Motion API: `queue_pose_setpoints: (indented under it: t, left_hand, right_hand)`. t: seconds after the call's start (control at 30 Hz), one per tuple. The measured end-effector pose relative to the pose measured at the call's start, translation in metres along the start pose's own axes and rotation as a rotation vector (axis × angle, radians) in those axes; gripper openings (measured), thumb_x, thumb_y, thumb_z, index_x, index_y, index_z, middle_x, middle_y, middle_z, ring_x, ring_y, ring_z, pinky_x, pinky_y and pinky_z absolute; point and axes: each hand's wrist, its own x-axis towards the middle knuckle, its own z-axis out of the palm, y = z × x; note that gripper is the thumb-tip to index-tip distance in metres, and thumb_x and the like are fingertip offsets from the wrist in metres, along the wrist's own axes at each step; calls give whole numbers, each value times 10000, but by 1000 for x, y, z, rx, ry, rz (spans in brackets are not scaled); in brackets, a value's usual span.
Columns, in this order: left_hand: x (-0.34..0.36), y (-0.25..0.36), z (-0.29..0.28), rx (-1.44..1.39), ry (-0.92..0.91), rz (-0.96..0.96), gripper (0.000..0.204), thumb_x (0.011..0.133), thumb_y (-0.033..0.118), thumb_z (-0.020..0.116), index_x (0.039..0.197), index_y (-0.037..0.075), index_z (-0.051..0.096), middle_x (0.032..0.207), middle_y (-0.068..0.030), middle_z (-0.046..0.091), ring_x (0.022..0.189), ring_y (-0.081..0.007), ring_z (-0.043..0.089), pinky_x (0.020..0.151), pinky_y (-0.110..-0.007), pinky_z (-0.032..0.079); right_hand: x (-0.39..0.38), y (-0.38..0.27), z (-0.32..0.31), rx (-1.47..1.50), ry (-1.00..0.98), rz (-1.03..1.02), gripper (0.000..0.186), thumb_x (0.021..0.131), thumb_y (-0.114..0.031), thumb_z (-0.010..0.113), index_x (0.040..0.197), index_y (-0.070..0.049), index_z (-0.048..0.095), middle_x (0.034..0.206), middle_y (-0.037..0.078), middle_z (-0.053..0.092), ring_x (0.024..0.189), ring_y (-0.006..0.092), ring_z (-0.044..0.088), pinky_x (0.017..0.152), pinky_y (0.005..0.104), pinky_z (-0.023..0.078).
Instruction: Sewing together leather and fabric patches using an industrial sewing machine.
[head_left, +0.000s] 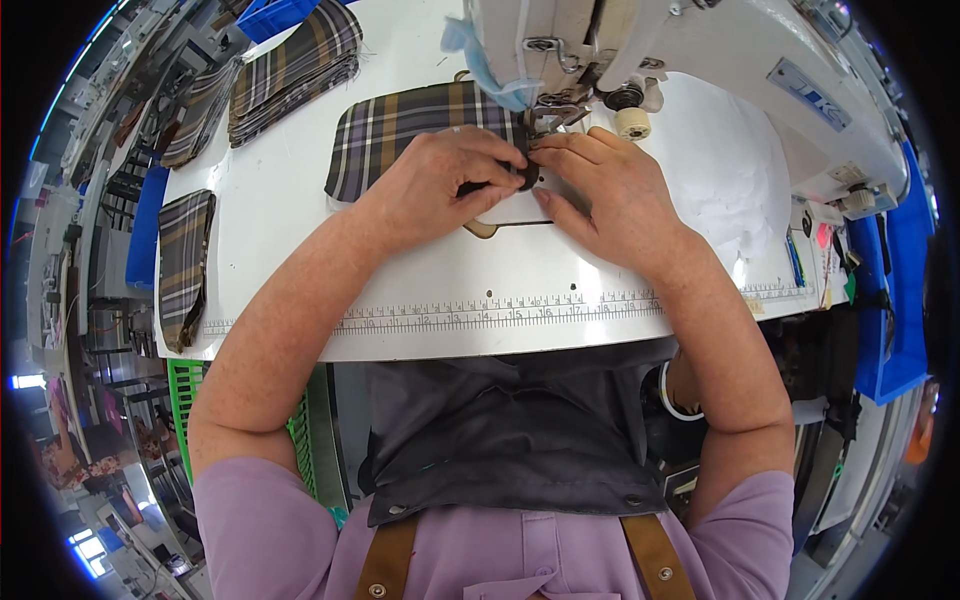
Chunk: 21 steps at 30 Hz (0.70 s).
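Observation:
A rounded plaid fabric piece (400, 125) in grey, brown and white lies on the sewing machine's bed, its right end by the presser foot (548, 120). My left hand (440, 182) is closed, thumb and fingers pinched at the fabric's right edge, where a small dark bit (528, 176) shows at the fingertips. My right hand (612, 195) lies to the right of the presser foot, fingers stretched towards it and thumb apart. Its fingertips come close to the left hand's. The needle point and the exact edge under the foot are hidden. The sewing machine (720, 60) stands over both hands.
Plaid pieces lie in a stack (295, 75) at the far left, with another pile (185, 265) at the near left edge. A printed ruler (500, 315) runs along the table's front. A blue bin (890, 330) stands right; a green basket (185, 400) is below left.

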Motion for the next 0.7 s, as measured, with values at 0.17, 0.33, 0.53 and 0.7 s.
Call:
queue_pose_setpoints:
  t: [0.17,0.33,0.53,0.7]
  left_hand:
    - [13,-14,-2,4,-4,-23,134,883,89,742,985,16,787,1143,-107,747,1035,-308,698,909,-388,572]
    - [21,-18,-6,155,-5,-29,169,865,77,760,1021,29,803,1118,-119,767,978,-276,732,860,-364,599]
    - [22,0,-4,303,-82,-70,227,908,133,718,1105,41,782,1197,-129,732,1073,-296,699,939,-387,570]
    - [6,0,7,261,-20,-96,290,924,178,704,1173,35,741,1344,-138,654,1261,-321,600,1095,-466,461]
  right_hand:
    - [0,0,2,-14,22,11,293,839,-208,743,1092,-61,731,1102,73,714,938,285,680,812,396,557]
    - [1,-2,2,-29,13,16,296,851,-213,737,1105,-62,737,1112,73,711,929,277,667,806,396,555]
    - [0,-1,1,-30,-4,51,274,863,-222,726,1083,-59,742,1082,68,716,935,269,667,807,394,554]
    - [-1,1,2,-27,26,38,246,864,-221,728,1049,-59,741,1060,61,719,930,268,670,807,398,555]
